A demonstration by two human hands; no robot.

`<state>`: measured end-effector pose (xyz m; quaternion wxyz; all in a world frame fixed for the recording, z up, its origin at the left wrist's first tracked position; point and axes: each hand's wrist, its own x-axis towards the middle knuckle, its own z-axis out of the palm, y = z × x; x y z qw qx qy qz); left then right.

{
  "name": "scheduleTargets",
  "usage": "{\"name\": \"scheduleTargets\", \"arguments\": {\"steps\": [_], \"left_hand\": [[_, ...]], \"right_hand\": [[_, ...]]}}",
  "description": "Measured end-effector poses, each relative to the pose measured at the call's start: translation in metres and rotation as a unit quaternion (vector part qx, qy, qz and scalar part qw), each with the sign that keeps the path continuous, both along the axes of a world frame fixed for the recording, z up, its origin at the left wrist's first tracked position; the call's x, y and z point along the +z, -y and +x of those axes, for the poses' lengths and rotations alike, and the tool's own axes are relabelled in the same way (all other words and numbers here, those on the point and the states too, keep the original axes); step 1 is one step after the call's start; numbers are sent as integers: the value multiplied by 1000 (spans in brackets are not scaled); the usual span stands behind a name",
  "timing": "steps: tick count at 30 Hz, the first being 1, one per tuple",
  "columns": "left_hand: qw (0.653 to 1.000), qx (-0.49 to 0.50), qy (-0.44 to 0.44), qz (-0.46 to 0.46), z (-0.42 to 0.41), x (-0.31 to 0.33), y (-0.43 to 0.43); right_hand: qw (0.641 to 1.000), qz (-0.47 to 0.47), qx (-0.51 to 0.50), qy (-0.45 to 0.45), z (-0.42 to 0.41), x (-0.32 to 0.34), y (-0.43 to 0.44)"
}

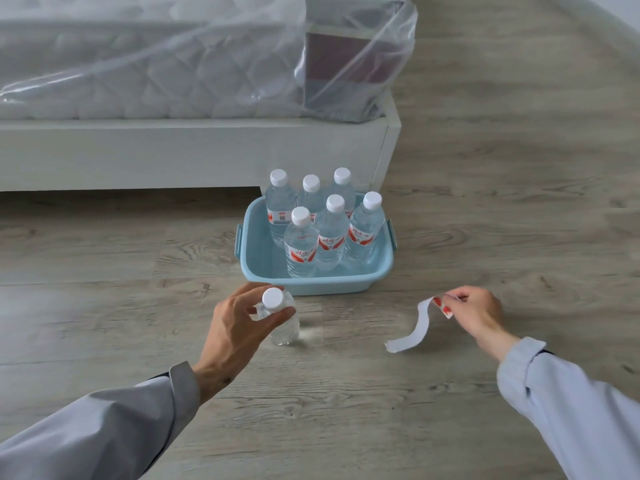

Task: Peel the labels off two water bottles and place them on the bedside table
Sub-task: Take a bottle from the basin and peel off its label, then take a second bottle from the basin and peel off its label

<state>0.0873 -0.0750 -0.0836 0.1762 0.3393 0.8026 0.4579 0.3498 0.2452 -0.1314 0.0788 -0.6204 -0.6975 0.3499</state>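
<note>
My left grip (242, 327) closed round bare bottle (282, 320); right grip (474, 311) pinches peeled red-white label (420, 323). 6 labelled bottles (323, 223) in blue tub (256, 251), writing unreadable.

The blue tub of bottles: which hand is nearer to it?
Left. The left hand grips a bare bottle right before the blue tub; the right hand holds a peeled label farther off.

Grey wood-grain floor (485, 202), carrying a light blue tub (256, 244) of six capped bottles, one bare bottle (285, 327) standing just before it, and a white bed frame (173, 154) behind.
</note>
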Motion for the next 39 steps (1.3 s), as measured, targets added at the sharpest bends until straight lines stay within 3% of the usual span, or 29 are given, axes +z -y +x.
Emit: {"name": "scheduleTargets", "arguments": {"steps": [3, 9, 15, 20, 29, 34, 39], "left_hand": [[1000, -2, -13, 4, -2, -1, -2], [999, 28, -35, -11, -15, 1, 4], [996, 85, -26, -19, -40, 4, 22], [998, 56, -26, -34, -41, 15, 23], [981, -6, -192, -43, -53, 69, -61], [990, -4, -94, -107, -60, 60, -122], [994, 79, -40, -64, -52, 31, -132]], "right_hand": [[999, -4, -50, 10, -3, -3, -9], [999, 34, -29, -23, -18, -1, 0], [993, 29, 72, -87, -63, 16, 32], [985, 22, 145, -92, -88, 17, 64], [966, 27, 194, -168, -103, 32, 87], [954, 35, 204, -218, -117, 41, 88], [952, 34, 197, -233, -121, 43, 81]]}}
